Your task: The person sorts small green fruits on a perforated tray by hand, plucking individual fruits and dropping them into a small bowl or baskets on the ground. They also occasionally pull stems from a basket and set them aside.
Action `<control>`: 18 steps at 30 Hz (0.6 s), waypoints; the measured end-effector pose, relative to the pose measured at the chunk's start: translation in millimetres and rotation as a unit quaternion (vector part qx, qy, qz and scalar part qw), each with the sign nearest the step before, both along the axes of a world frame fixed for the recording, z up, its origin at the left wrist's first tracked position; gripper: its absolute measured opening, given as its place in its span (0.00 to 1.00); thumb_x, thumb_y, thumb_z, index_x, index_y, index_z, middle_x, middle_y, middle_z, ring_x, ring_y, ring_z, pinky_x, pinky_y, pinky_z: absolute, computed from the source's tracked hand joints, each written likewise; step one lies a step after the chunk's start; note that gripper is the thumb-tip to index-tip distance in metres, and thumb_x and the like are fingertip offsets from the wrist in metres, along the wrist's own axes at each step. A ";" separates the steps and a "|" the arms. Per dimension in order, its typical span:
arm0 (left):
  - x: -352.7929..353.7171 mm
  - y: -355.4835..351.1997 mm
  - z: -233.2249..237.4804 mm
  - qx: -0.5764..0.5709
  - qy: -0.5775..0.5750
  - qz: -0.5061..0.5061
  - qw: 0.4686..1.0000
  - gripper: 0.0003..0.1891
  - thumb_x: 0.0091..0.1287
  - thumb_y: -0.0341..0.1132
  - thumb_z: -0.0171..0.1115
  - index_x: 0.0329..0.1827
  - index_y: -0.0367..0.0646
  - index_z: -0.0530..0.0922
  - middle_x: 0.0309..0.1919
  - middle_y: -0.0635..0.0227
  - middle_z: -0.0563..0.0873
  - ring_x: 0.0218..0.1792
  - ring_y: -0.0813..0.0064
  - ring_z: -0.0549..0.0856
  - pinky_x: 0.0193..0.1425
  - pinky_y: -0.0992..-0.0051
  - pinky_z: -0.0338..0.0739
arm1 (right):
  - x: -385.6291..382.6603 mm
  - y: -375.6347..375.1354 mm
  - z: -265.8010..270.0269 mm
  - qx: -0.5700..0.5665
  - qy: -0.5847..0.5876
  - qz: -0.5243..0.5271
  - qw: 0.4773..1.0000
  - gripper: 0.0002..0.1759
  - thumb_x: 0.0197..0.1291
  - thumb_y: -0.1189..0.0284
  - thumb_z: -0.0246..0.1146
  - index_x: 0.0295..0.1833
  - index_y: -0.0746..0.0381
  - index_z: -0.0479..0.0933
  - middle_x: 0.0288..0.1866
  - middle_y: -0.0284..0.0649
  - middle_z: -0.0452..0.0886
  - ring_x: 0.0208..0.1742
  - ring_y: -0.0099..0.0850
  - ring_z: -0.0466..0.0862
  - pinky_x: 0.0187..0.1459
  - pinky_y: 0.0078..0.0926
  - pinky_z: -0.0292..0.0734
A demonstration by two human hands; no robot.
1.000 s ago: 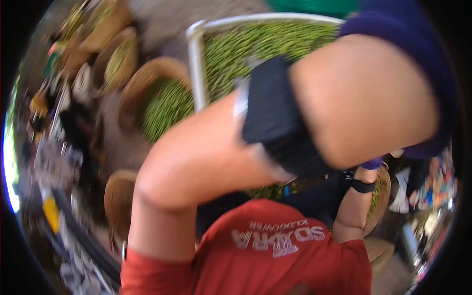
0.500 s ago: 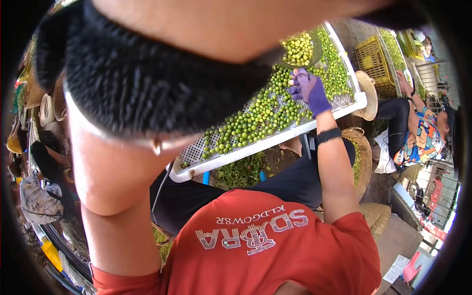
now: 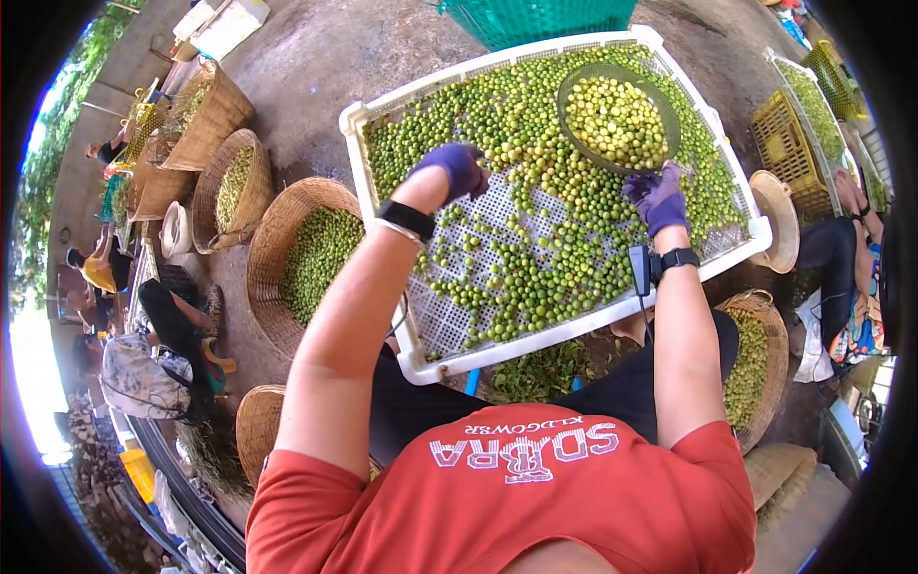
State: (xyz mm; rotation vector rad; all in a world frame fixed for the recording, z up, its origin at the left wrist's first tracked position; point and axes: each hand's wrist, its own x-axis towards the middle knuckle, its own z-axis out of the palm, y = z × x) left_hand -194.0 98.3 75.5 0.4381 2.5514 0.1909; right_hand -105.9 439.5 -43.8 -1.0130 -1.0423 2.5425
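My left hand [image 3: 455, 173], in a purple glove, hovers over the left part of a white mesh tray [image 3: 574, 337], its fingers curled; what they hold, if anything, is hidden. Small green fruits [image 3: 535, 287] are spread across the tray. My right hand [image 3: 660, 199], also gloved in purple, is at the near rim of a round mesh basket [image 3: 672, 120], with its fingers bent and partly apart. Yellowish fruits [image 3: 617, 115] fill that basket, which rests on the tray's right side.
Wicker baskets of green fruit [image 3: 325, 258] stand left of the tray, another [image 3: 749, 368] at the lower right. A teal basket [image 3: 535, 21] is behind it. Yellow crates [image 3: 786, 143] and a straw hat [image 3: 775, 220] lie right, near a seated person [image 3: 858, 287]. Others are far left.
My left arm, which filled the upper left close to the camera, has come down over the tray. My right hand has moved from the fruits to the mesh basket's rim. The view has shifted.
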 end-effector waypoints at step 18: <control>-37.3 94.4 -88.7 0.051 0.174 -0.160 0.970 0.28 0.66 0.53 0.53 0.69 0.58 0.66 0.71 0.69 0.65 0.73 0.56 0.59 0.70 0.36 0.51 | -37.7 -126.3 9.9 0.858 -0.103 0.283 0.416 0.43 0.50 0.49 0.66 0.71 0.51 0.61 0.69 0.43 0.67 0.69 0.43 0.67 0.62 0.55 0.61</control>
